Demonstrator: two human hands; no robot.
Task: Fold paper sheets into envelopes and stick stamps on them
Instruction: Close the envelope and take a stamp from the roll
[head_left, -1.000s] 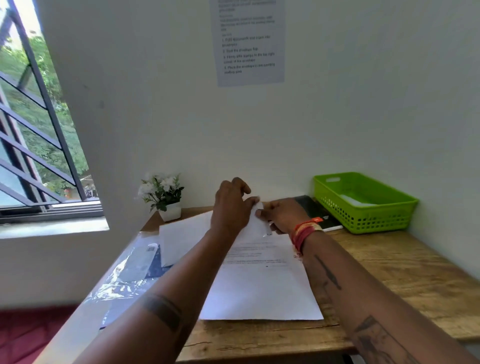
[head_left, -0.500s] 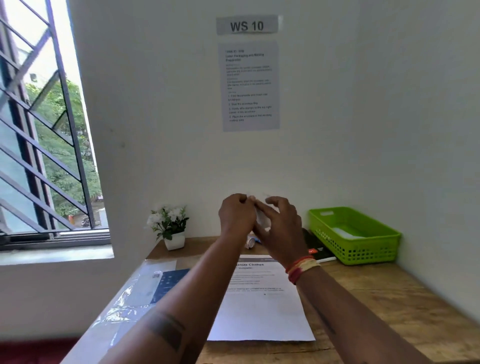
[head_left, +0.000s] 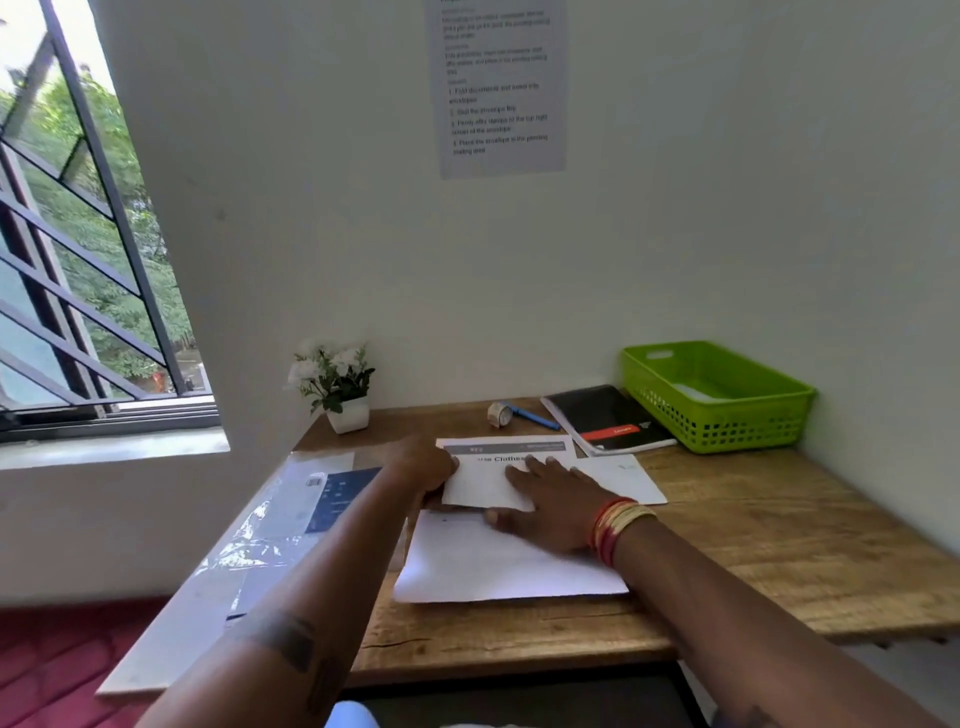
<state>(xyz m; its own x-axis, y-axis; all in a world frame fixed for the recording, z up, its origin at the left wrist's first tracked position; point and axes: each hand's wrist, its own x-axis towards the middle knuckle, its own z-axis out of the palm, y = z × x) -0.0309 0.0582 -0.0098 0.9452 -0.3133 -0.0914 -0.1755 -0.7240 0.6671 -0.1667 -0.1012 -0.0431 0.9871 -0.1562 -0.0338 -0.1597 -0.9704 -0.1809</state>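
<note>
A small office workstation — a wooden desk (head_left: 779, 525) in a corner. An instruction sheet (head_left: 501, 88) hangs on the wall, beside a green basket (head_left: 727, 415).

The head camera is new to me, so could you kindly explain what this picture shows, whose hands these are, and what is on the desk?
There is no machine here: a person wears one wide-angle camera on the head, looking forward and down, so the two arms reaching in from below are their own. The right hand, with bangles at the wrist, lies flat with straight fingers on a folded white paper. The left hand is at that paper's left edge; whether it grips the edge is hard to tell. Beneath lies a larger white sheet on the wooden desk, with a printed sheet just beyond. Further back stand a small potted plant, a tape roll, a blue pen, a black notebook and a green basket. Clear plastic packaging lies at the left.
</note>
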